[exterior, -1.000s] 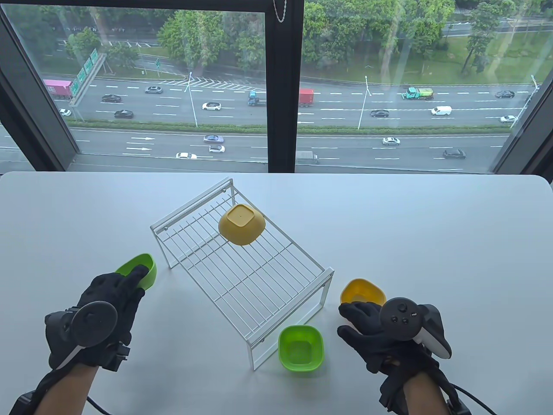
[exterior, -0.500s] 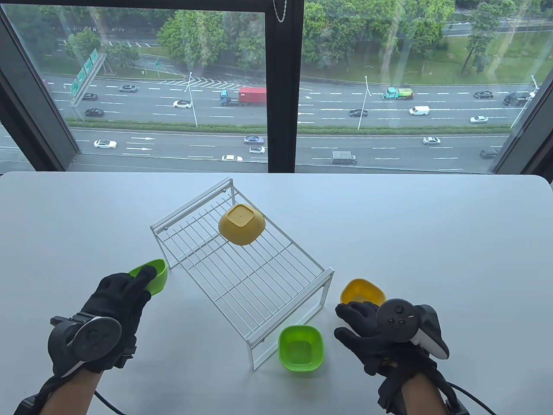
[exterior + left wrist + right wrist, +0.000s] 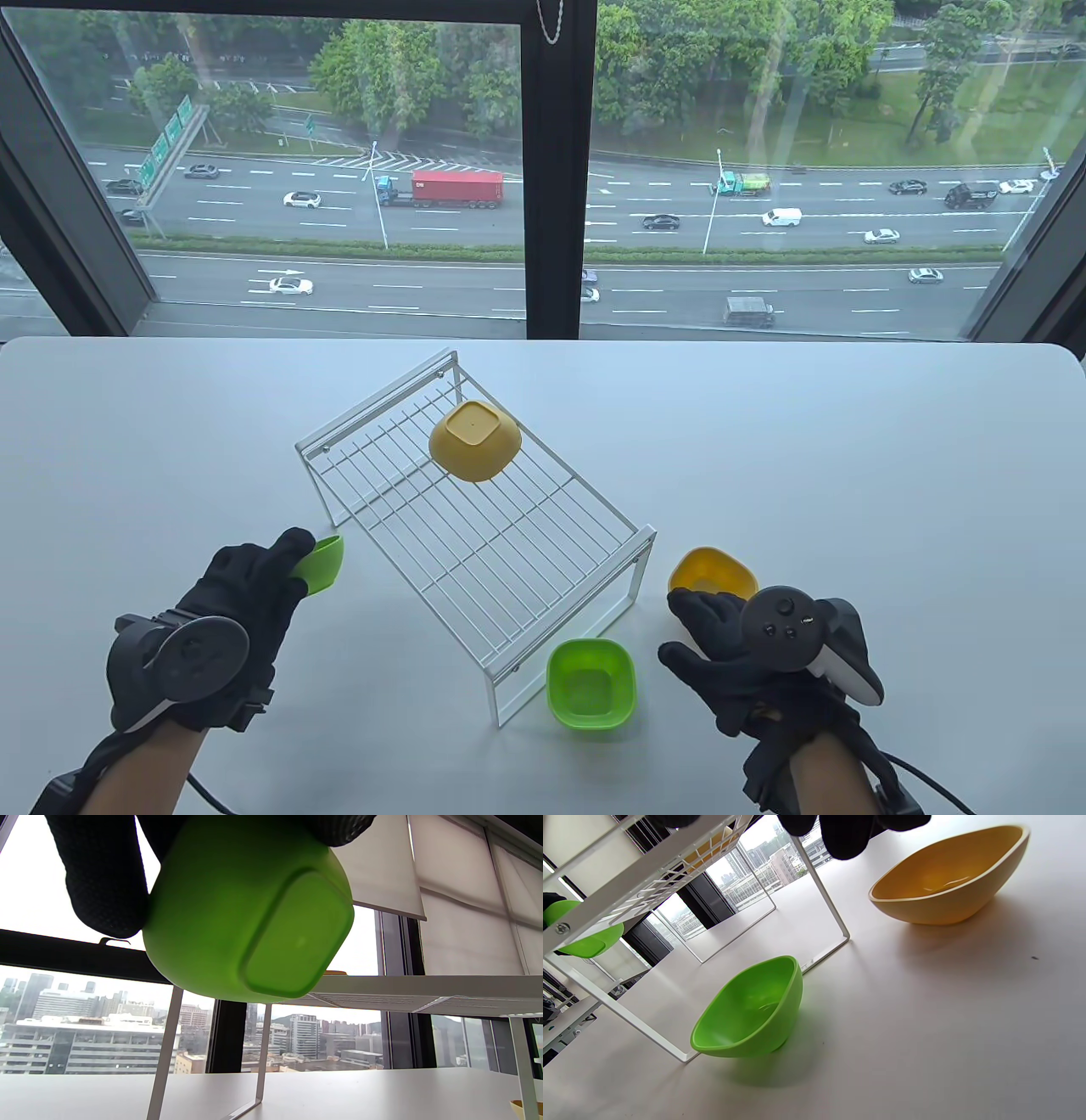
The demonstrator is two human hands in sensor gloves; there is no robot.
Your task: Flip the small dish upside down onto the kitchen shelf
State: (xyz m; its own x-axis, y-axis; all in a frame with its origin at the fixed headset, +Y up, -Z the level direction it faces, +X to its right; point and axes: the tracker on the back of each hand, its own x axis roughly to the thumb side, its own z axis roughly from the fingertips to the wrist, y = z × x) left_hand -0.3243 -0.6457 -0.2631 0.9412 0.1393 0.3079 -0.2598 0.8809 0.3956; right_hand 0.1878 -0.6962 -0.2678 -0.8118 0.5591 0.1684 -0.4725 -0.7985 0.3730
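My left hand point(image 3: 246, 594) grips a small green dish point(image 3: 321, 566) and holds it tilted in the air just left of the white wire shelf point(image 3: 475, 518). In the left wrist view the dish point(image 3: 250, 912) shows its underside, with the shelf top point(image 3: 424, 991) level behind it. A yellow dish point(image 3: 473, 440) lies upside down on the shelf's far end. My right hand point(image 3: 721, 645) hovers with fingers spread, holding nothing, over the table beside an upright yellow dish point(image 3: 713, 573). An upright green dish point(image 3: 591, 683) stands by the shelf's near corner.
The white table point(image 3: 891, 475) runs to a window ledge at the back. In the right wrist view the green dish point(image 3: 751, 1012) and the yellow dish point(image 3: 950, 878) stand on the table beside the shelf leg point(image 3: 823, 891).
My left hand has lifted the green dish, carried it right toward the shelf and tipped it further over. My right hand has barely moved.
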